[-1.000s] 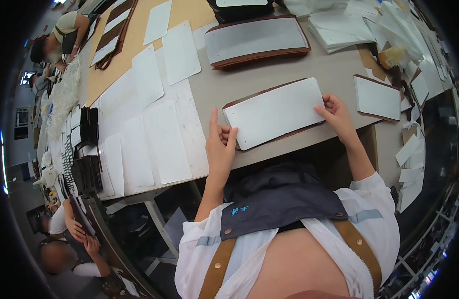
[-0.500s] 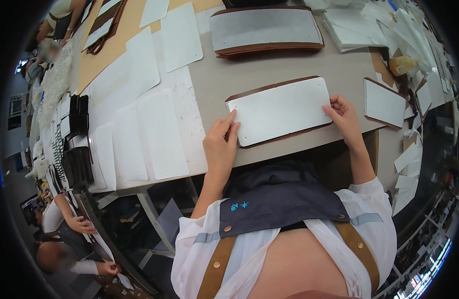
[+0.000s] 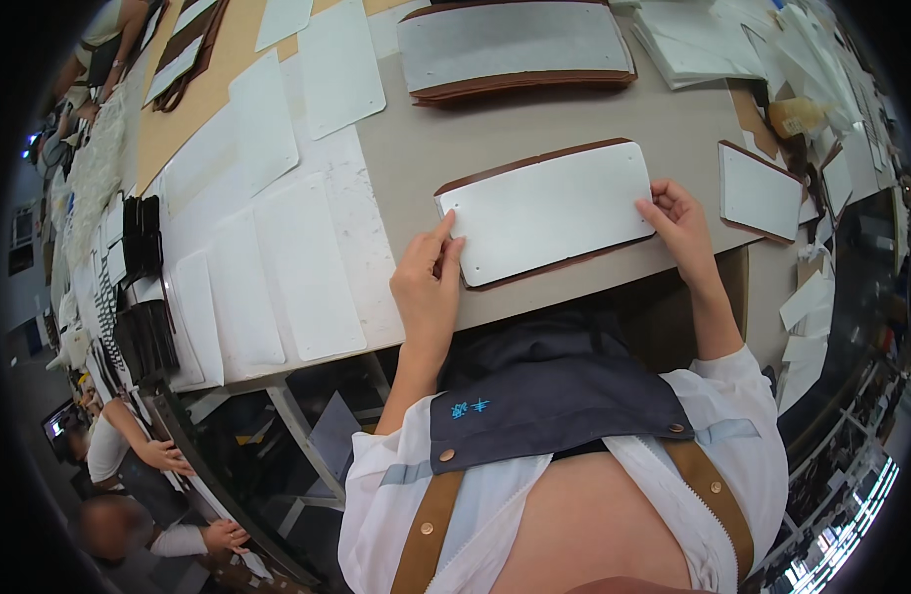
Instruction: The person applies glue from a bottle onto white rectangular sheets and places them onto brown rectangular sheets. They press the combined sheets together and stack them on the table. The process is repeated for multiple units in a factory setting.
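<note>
A white rectangular panel with rounded corners and small corner holes lies over brown leather-like sheets, whose edges show along its long sides. My left hand is at its left end, index finger on the upper left corner and thumb against the short edge. At the right end my right hand pinches the edge, thumb on the white face and fingers curled behind. Just beyond lies a thick stack of similar panels with brown layers below. To the right is a smaller white panel with brown edging.
Loose white panels spread over the left of the table. Dark folded pieces stack at the far left. White sheets pile at the back right, beside a yellowish lump. A co-worker handles a strip at lower left.
My view has shifted slightly, so the table appears a little further left and up. Both hands keep their hold on the panel. The co-worker's hands at lower left have moved a little.
</note>
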A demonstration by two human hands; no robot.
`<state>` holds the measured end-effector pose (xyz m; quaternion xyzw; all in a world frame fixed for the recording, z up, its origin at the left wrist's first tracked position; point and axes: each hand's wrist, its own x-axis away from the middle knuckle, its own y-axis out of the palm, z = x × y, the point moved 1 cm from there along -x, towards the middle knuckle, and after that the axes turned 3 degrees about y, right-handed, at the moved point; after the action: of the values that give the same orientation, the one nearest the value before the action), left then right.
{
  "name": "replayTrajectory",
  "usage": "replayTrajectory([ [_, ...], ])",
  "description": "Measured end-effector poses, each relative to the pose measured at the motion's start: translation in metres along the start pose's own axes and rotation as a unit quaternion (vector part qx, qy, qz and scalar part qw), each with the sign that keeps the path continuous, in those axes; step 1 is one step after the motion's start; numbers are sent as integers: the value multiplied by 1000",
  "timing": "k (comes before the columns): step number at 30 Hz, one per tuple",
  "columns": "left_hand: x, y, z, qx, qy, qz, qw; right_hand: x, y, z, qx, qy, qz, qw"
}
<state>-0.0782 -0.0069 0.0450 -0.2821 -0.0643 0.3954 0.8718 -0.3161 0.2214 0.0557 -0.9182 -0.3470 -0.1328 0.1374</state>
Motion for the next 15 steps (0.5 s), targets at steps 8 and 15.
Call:
replayTrajectory([
  [8, 2, 1, 10, 12, 29, 9, 999, 0, -7, -7, -15, 11, -15, 1000],
  [15, 0, -2, 18, 37, -2, -22, 999, -1, -13, -2, -30, 26, -16, 999],
])
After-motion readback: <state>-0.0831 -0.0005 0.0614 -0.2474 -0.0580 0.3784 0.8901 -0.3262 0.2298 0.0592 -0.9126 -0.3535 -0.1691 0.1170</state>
